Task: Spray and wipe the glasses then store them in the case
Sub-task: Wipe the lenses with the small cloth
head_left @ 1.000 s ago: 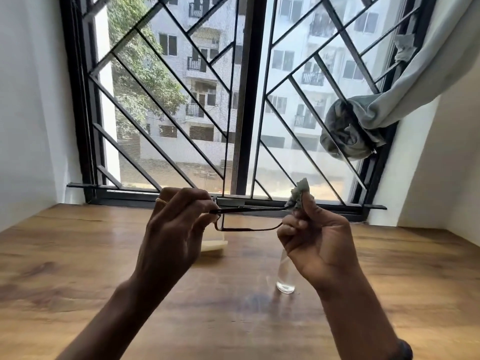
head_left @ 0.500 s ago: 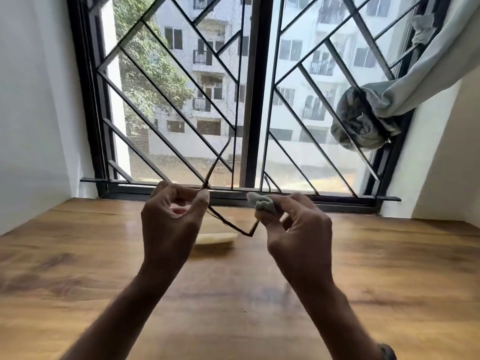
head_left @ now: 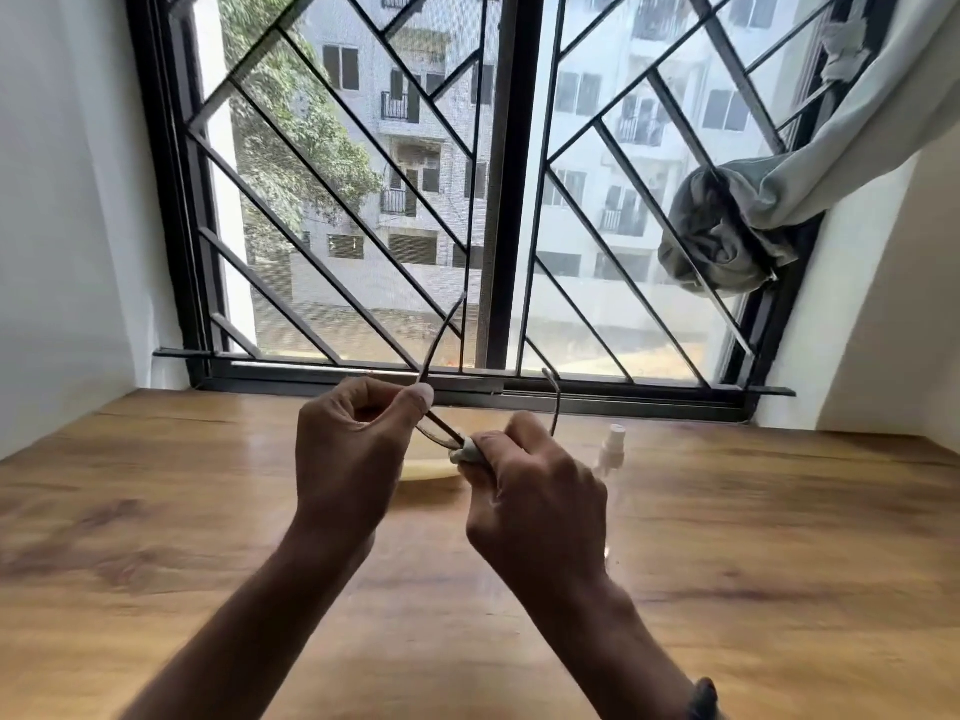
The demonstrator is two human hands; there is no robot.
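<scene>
We see both forearms reaching up from the bottom edge, hands meeting over the table (head_left: pixel 156 511) mid-way, nearer its far edge by the window (head_left: pixel 498 200). Left hand (head_left: pixel 353 459) is curled, back toward us, thumb & forefinger pinching the glasses (head_left: pixel 441 428) at the frame; one temple arm rises from that pinch up across the window bars, tip in front of the glass. Right hand (head_left: pixel 535 491) is fisted, knuckles up, fingers pinching a small pale cloth (head_left: pixel 466 452) tight on the frame just beside the left thumb. 2nd temple arm sticks up behind the right knuckles, curved at its tip.

Hard to make out: lenses are mostly hidden behind the hands & cloth, so we can't tell which lens the cloth is on. Only a wad of cloth shows; rest is buried in the fist. A pale yellow thing (head_left: pixel 431 469) lies on the table behind the hands, only a sliver visible, prob the case but we can't tell. Spray bottle (head_left: pixel 610 449) stands just right of the right hand, clear body blurred, white nozzle visible, lower part hidden by the hand. Right wrist is cut off at the bottom edge, a dark band (head_left: pixel 704 698) there. Gray curtain (head_left: pixel 753 210) is bunched at the window's right side
</scene>
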